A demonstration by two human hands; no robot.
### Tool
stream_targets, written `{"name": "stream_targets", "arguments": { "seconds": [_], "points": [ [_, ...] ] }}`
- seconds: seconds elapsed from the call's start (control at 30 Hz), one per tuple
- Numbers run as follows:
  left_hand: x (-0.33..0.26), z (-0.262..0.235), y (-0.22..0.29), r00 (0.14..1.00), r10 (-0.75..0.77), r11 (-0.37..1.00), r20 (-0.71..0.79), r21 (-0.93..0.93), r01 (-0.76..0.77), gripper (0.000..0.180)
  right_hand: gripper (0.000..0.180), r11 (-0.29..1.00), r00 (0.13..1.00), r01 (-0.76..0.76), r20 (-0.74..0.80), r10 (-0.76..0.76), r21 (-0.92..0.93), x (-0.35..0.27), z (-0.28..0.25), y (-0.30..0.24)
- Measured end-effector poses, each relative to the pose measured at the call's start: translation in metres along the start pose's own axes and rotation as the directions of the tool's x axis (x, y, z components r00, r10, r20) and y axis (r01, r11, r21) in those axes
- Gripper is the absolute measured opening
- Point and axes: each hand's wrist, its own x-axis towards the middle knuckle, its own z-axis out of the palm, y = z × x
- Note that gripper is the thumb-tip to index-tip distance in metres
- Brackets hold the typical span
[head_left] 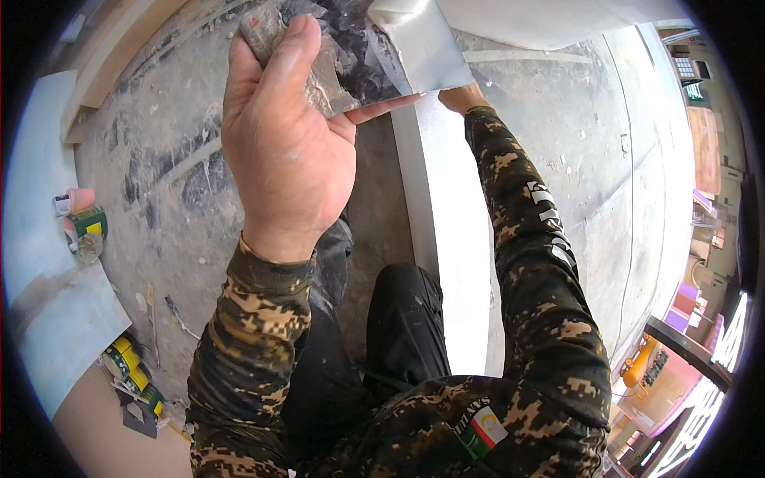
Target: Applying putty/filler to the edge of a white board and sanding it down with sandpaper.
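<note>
Workshop: pale residue is coating the floor [175, 203] left of the white beam [458, 263]; an orange machine [637, 364] is standing to its right.

the one view, a wide head-worn fisheye, looks steeply down past a black-and-tan camouflage shirt [526, 430] and black cloth trousers [405, 319] to the dusty grey floor [586, 127]. the bare left hand [291, 151] is close to the lens, a rounded orange machine [636, 368] far off toward the right rim.
</note>
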Motion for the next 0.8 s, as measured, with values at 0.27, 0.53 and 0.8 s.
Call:
{"name": "stream_targets", "arguments": {
  "seconds": [0.27,0.53,0.8],
  "points": [
    [0.001,0.0,0.001,0.998,0.028,0.998,-0.064,0.065,-0.024,0.041,0.039,0.999,0.991,0.039,0.124,-0.044,0.038,0.003,-0.022,-0.015],
    [0.002,-0.002,0.003,0.969,-0.018,0.999,-0.245,0.031,0.026,0.043,0.037,0.998,0.997,0.008,0.074,-0.012,0.06,0.002,-0.02,-0.016],
    [0.0,0.001,0.003,0.995,0.02,0.999,0.096,-0.032,-0.017,0.042,0.035,0.998,0.999,0.033,0.005,-0.034,0.046,-0.001,-0.015,-0.017]
  ]
}}
